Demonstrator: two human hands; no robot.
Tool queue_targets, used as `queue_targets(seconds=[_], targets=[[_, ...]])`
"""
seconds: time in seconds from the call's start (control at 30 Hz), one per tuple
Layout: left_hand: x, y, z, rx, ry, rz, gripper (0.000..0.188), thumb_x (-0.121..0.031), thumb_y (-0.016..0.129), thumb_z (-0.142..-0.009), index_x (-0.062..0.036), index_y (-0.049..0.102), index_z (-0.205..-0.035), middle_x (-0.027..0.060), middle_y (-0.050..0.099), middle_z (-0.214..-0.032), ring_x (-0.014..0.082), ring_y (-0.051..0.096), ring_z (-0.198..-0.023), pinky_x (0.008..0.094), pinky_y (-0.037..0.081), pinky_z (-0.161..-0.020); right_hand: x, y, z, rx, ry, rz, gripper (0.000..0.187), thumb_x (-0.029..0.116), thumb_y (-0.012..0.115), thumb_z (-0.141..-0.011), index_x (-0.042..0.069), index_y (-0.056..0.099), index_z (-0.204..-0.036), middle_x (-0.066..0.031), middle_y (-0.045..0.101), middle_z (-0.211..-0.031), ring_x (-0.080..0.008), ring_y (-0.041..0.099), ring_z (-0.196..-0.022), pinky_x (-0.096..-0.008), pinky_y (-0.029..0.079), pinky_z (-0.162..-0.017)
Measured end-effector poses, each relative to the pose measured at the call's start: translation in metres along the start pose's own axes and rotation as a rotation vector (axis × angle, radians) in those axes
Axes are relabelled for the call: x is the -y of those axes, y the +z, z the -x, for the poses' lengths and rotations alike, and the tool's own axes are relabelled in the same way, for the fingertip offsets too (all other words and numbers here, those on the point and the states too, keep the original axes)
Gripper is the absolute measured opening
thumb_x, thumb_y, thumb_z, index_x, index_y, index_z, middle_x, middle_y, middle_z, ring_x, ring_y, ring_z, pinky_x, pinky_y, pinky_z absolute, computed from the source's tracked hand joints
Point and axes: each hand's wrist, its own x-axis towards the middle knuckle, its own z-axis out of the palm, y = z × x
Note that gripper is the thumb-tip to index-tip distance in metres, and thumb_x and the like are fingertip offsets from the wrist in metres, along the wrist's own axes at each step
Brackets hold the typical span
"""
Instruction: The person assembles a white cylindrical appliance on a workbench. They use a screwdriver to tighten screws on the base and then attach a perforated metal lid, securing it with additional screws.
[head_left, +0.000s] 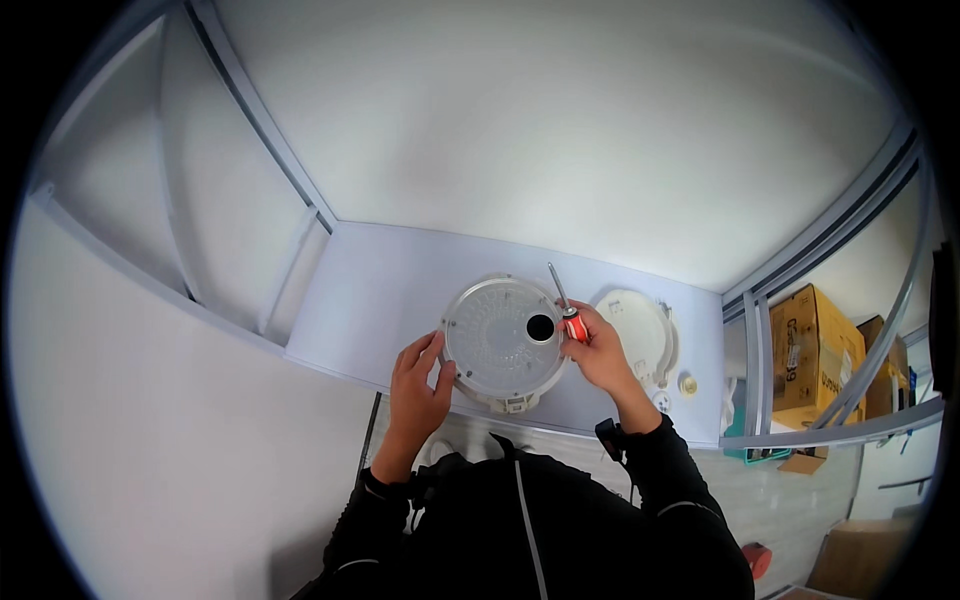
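Observation:
A round, pale housing (490, 350) with a clear cover and small screws around its rim lies on the table in front of me. A black circle (540, 327) shows on its right side. My left hand (418, 388) grips the housing's left edge, thumb and fingers apart on the rim. In my right hand (600, 352) is a screwdriver (574, 322) with a red handle, its metal shaft pointing up and away. The fingers of that hand also lie against the housing's right edge. A white latch-like part (514, 404) juts from the near side.
Right of the housing lies a white round shell (636, 330) with a curved edge. Two small round pieces, one yellowish (688, 385) and one white (662, 401), sit near it. Metal frame posts (752, 350) flank the table (370, 290); cardboard boxes (810, 350) stand beyond on the right.

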Motion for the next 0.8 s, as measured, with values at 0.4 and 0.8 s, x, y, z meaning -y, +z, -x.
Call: queue_targets(seconds=[0.4, 0.8], targets=[[0.031, -0.005, -0.011, 0.131, 0.164, 0.224, 0.081, -0.027, 0.091, -0.077, -0.0037, 0.052, -0.144, 0.0246, 0.052, -0.154, 0.0438, 0.053, -0.141, 0.0486, 0.048, -0.113, 0.007, 0.016, 0.022, -0.204, -0.055, 0.04, 0.028, 0.002, 0.071, -0.089, 0.0, 0.063, -0.116, -0.0132, 0.064, -0.126, -0.0218, 0.065, -0.105, -0.0341, 0.053, -0.09], [0.017, 0.021, -0.007, 0.012, 0.21, 0.162, 0.084, -0.033, 0.093, -0.073, -0.0016, 0.05, -0.138, 0.0298, 0.053, -0.147, 0.045, 0.054, -0.137, 0.0514, 0.047, -0.111, 0.032, 0.028, 0.065, -0.364, -0.018, -0.058, 0.023, 0.0, 0.069, -0.095, 0.004, 0.063, -0.117, -0.0039, 0.065, -0.113, -0.0109, 0.059, -0.099, -0.0279, 0.05, -0.085]])
